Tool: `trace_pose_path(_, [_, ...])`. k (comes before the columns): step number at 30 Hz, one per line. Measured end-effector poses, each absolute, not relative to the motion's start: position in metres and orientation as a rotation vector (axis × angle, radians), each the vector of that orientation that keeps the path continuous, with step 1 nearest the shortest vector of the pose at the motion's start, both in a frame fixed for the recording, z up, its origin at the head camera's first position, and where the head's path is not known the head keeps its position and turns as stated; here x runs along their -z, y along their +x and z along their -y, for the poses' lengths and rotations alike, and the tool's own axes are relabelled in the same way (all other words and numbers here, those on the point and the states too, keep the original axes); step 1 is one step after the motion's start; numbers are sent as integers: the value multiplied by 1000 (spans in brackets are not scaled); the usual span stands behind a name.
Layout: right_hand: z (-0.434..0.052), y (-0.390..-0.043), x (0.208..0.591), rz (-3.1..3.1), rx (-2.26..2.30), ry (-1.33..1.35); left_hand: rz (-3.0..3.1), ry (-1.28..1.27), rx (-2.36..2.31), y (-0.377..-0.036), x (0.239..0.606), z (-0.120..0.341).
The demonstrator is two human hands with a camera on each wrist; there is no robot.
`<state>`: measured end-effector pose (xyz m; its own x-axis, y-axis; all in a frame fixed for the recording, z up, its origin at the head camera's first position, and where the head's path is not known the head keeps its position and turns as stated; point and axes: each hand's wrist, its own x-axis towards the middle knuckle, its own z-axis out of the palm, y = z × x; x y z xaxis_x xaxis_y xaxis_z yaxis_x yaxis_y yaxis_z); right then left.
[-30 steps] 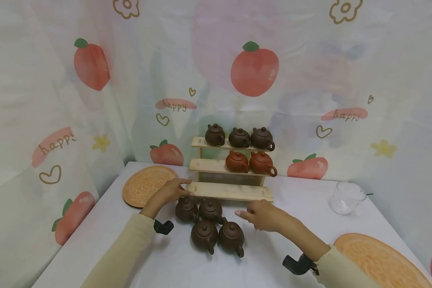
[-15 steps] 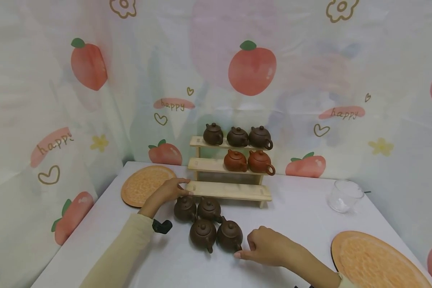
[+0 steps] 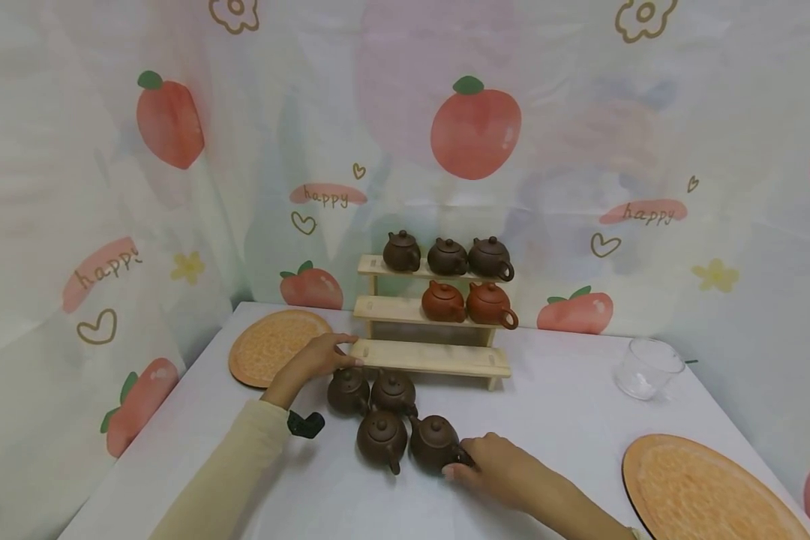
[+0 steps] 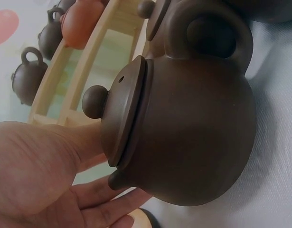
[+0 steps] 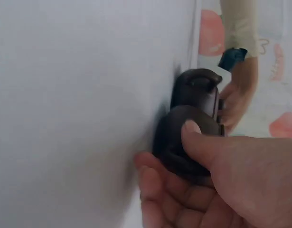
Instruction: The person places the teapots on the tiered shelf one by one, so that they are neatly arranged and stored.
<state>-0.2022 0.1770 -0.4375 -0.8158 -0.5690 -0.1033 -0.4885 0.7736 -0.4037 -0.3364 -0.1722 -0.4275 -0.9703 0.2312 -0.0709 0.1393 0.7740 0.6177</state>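
Two hands are at work: the right hand (image 3: 496, 469) curls thumb and fingers round the near-right dark teapot (image 3: 433, 444) of four clustered on the desk (image 3: 567, 420), while the left hand (image 3: 317, 358) rests relaxed fingers on the left end of the wooden rack's bottom shelf (image 3: 432, 357), holding nothing

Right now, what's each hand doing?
Left hand: thumb and fingers on the lowest shelf end; grip unclear.
Right hand: gripping the nearest dark teapot.
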Motion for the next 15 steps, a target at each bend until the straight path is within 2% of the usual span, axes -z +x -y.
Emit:
trace_pose_path(9, [-181, -202, 451, -2759, 632, -962, -2821, 294, -974, -339, 431, 173])
trace_pose_path(15, [-190, -202, 451, -2777, 666, -924, -2811, 287, -983, -339, 430, 173])
